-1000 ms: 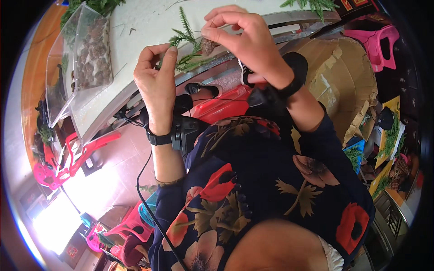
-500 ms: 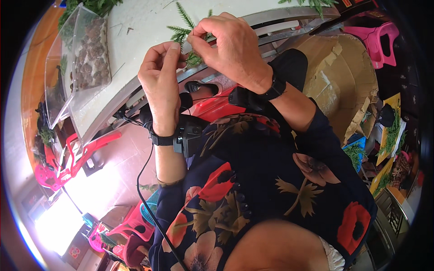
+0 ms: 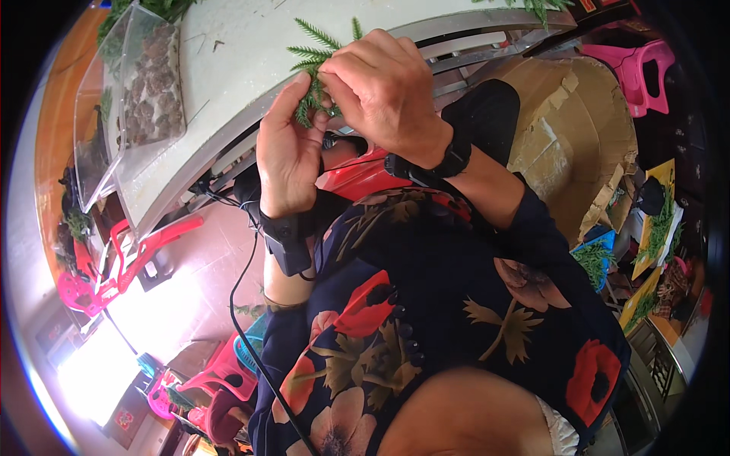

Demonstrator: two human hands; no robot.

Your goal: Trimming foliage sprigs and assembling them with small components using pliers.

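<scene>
Between my two hands is a green artificial fir sprig (image 3: 313, 55) with several needled branches, held above the near edge of the white table (image 3: 239, 45). My left hand (image 3: 293, 144) pinches its lower part between thumb and fingers, palm turned up. From the right, my right hand (image 3: 380, 87) closes thumb and forefinger on the middle of the sprig, close to the left fingertips. The back of my right hand hides part of the branches. Dark straps with small devices circle both wrists.
A clear plastic box (image 3: 99, 152) with pine cones (image 3: 156, 91) stands on the table at left. More greenery (image 3: 532, 6) lies at the far right table edge. A torn cardboard box (image 3: 570, 137) is to my right, beside a pink stool (image 3: 635, 72). A black cable (image 3: 239, 304) hangs from my left wrist.
My left hand has turned its palm further upward and shifted right, nearer my right hand. The sprig has moved slightly right. My right hand has lowered a little.
</scene>
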